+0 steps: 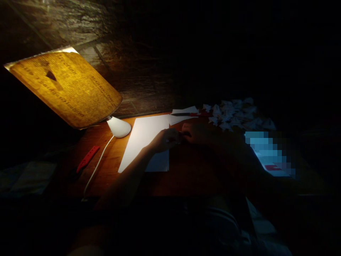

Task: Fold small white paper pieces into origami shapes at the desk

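Note:
My left hand [166, 139] rests at the right edge of a large white paper sheet [145, 138] on the wooden table [191, 170], fingers curled in a pinch. My right hand [195, 133], in deep shadow, meets it from the right, fingers also curled. Between the two hands sits a small dark piece, too dim to name. Behind the hands lie more white sheets [183, 113] with a dark pen-like object across them.
A small white lamp [119, 127] with a white cord [97, 165] lights the table's left part. A red tool [87, 159] lies left of the cord. Several crumpled or folded white paper pieces [234, 115] are heaped back right. A lit screen [269, 156] glows at right.

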The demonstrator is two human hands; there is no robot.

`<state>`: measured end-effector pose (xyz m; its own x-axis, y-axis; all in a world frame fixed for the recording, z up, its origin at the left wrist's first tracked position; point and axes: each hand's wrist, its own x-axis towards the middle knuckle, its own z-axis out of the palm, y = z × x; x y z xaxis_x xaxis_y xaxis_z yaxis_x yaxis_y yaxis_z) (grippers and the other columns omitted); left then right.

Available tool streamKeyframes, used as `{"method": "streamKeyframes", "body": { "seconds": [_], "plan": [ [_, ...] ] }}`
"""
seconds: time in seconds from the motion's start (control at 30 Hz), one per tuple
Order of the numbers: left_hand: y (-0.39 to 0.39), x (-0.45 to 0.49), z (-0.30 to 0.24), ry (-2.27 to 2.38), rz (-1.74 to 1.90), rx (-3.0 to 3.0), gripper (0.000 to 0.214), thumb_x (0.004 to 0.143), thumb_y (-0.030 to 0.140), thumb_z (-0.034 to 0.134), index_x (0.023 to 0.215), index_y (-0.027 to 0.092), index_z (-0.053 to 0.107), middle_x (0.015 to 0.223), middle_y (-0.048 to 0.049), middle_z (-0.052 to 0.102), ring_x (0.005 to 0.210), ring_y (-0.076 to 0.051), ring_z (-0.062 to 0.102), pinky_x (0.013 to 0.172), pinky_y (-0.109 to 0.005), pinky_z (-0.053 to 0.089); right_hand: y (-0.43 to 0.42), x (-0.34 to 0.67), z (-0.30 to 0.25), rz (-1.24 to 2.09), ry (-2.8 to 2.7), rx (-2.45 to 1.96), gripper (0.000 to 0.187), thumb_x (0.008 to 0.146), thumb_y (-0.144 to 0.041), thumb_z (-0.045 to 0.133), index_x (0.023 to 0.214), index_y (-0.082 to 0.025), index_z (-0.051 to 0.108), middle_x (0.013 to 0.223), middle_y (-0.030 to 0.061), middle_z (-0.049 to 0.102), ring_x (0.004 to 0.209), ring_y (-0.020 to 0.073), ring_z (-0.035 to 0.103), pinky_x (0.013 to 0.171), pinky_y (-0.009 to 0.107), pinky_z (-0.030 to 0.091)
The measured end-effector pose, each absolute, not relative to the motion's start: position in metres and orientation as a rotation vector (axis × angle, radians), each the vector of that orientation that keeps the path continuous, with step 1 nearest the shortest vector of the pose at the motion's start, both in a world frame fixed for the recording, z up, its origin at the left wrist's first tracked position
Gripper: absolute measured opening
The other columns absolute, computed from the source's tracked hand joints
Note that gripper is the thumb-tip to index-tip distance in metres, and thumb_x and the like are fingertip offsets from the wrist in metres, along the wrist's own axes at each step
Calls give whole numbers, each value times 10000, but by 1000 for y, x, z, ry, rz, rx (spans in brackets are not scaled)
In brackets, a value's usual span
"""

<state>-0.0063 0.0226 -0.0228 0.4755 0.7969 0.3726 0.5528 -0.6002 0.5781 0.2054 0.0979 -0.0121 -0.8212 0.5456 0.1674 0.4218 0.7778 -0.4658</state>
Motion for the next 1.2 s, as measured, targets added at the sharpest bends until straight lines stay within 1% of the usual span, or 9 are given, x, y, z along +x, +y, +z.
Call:
{"method": "streamKeyframes", "body": {
  "seconds": [0.13,0.23,0.47,0.57,0.63,0.8,0.9,1.07,1.2],
  "plan": [
    [23,-7,-24,1161,873,2346,88,852,196,647,793,177,710,877,-65,707,831,-176,677,736,-302,542,95,206,-7,602,-2681,-730,163,920,-239,617,941,-128,734,1021,80,677,820,157,570,701,282,358],
    [22,-8,-24,1148,855,2353,89,856,196,641,822,179,721,893,-72,712,847,-181,677,759,-311,551,93,207,-3,617,-2666,-747,161,911,-221,631,967,-116,739,1106,91,666,831,149,566,709,279,366],
    [20,-7,-24,1150,893,2315,124,873,247,634,810,171,709,894,-82,709,872,-190,681,749,-304,550,92,206,-3,630,-2676,-772,181,914,-222,630,996,-112,747,1132,103,670,893,173,592,730,291,386],
    [20,-5,-19,1145,889,2333,99,872,230,637,811,170,687,876,-78,702,838,-187,674,750,-313,540,93,204,-5,643,-2668,-775,199,916,-229,626,1014,-104,745,1141,113,671,914,184,603,746,296,404],
    [19,-2,-14,1118,879,2366,138,875,235,635,754,173,657,838,-74,689,796,-184,661,716,-305,530,94,204,-6,641,-2664,-773,206,905,-234,638,1032,-112,743,1165,112,667,921,184,604,749,293,408],
    [14,1,-7,1226,824,2287,112,870,210,638,768,165,648,872,-69,685,773,-168,654,652,-261,503,93,203,-5,679,-2641,-855,180,891,-296,656,900,-126,714,1122,93,666,803,148,581,673,280,386],
    [14,-1,-9,1238,824,2286,65,857,205,654,805,168,671,910,-69,699,774,-169,657,650,-259,504,92,203,-3,701,-2637,-872,181,883,-309,671,844,-133,690,1100,86,660,758,131,557,647,275,369],
    [15,-2,-13,1277,813,2309,49,853,180,649,828,170,690,876,-58,703,731,-154,653,645,-254,506,90,204,1,723,-2624,-853,159,890,-276,678,829,-129,675,1067,80,662,779,123,555,670,261,366],
    [15,-2,-12,1271,815,2322,60,864,183,650,880,181,707,919,-66,723,798,-172,684,702,-275,535,89,204,4,728,-2620,-879,145,874,-263,690,817,-131,670,1034,71,658,761,121,544,660,259,358]
  ]
}}
